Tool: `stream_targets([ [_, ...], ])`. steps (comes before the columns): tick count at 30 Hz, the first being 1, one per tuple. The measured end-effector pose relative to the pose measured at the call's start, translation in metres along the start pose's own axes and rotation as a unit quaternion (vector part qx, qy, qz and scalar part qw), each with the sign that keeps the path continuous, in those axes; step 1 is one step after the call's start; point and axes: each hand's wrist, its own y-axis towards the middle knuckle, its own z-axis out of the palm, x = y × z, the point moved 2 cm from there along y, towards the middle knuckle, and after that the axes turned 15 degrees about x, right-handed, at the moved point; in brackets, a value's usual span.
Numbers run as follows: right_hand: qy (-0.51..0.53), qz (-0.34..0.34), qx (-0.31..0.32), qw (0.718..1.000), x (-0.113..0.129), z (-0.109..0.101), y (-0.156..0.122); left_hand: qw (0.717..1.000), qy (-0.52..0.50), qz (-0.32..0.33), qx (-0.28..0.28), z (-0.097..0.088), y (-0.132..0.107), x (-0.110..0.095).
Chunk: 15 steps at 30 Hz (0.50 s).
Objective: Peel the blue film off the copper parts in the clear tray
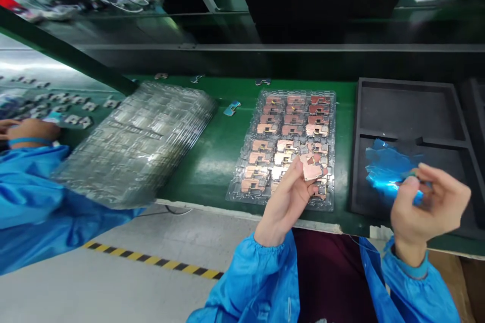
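My left hand (286, 197) is closed on a copper-coloured circuit board (313, 169), gripping it by the edge between thumb and fingers. The board is held above a clear plastic tray (237, 189) with rows of similar copper-faced boards in its pockets. Over a black divided tray (401, 106), my right hand (428, 207) is pinched shut, slightly blurred. What its fingertips hold, if anything, I cannot make out. Beside and beneath those fingers, shiny blue film pieces (386, 166) lie heaped in the black tray.
A tall stack of clear plastic trays (140, 136) stands on the green bench (200, 161) to the left. A blue-faced board (232, 108) lies between stack and tray. At far left, a co-worker's hand (32, 132) is near several scattered boards. A green post (68, 50) slants across the left.
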Motion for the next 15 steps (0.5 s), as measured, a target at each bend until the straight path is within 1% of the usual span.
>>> stream_targets([
  [1, -0.049, 0.034, 0.006, 0.998, -0.013, -0.002, 0.006, 1.0, 0.005, 0.002, 0.01, 0.0, 0.0, 0.001],
  [2, -0.096, 0.045, 0.036, 0.994, -0.023, -0.003, 0.011, 1.0, 0.008, 0.004, 0.019, 0.001, 0.0, 0.002],
  [4, -0.155, 0.035, 0.117, 0.98, -0.034, -0.002, 0.019, 0.999, 0.01, 0.006, 0.034, 0.001, 0.0, 0.006],
  [5, -0.161, 0.022, 0.13, 0.978, -0.032, -0.001, 0.02, 0.999, 0.009, 0.002, 0.04, 0.001, 0.001, 0.009],
  [6, -0.15, 0.003, 0.125, 0.981, -0.024, -0.001, 0.021, 0.999, 0.007, -0.006, 0.045, 0.001, 0.001, 0.012],
  [8, -0.083, -0.052, 0.112, 0.989, 0.003, 0.004, 0.017, 0.998, 0.005, -0.02, 0.053, 0.001, 0.002, 0.017],
  [9, -0.037, -0.087, 0.123, 0.988, 0.02, 0.008, 0.015, 0.998, 0.006, -0.024, 0.057, 0.002, 0.002, 0.019],
  [11, 0.024, -0.143, 0.173, 0.974, 0.052, 0.019, 0.01, 0.997, 0.016, -0.022, 0.066, 0.003, 0.002, 0.022],
  [13, 0.042, -0.159, 0.206, 0.965, 0.072, 0.028, 0.005, 0.997, 0.036, -0.014, 0.071, 0.004, 0.001, 0.023],
  [15, 0.038, -0.155, 0.212, 0.964, 0.079, 0.035, 0.001, 0.996, 0.057, -0.013, 0.067, 0.005, 0.0, 0.022],
])
